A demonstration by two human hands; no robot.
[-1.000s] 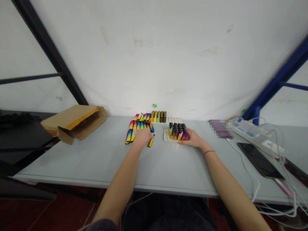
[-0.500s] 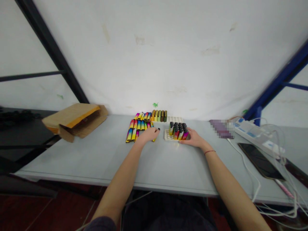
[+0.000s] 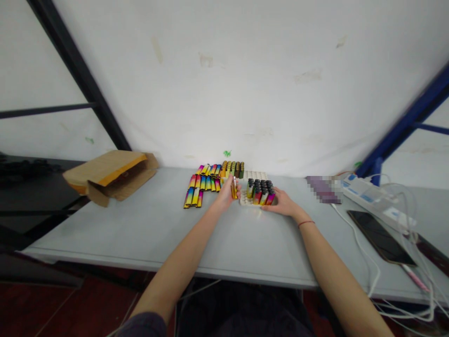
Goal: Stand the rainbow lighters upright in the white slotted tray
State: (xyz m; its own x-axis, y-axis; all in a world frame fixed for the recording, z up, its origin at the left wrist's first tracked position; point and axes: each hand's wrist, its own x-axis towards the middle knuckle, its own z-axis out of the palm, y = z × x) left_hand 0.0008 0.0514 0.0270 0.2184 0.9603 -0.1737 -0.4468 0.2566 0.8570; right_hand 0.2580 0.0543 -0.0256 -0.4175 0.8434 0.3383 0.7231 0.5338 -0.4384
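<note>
Left hand [image 3: 226, 193] has its fingers closed round a golden lighter [image 3: 234, 188], just off the left side of a white tray [image 3: 246, 200], towards the table's [image 3: 140, 229] back edge. Right hand [image 3: 285, 203] spreads round the tray's right side, some fingertips lost behind the upright lighters [image 3: 260, 193]; how firm that grip is, can't tell! Nearer the back edge, a second tray [image 3: 256, 174] is part hidden, and the table's right edge runs out of view.
</note>
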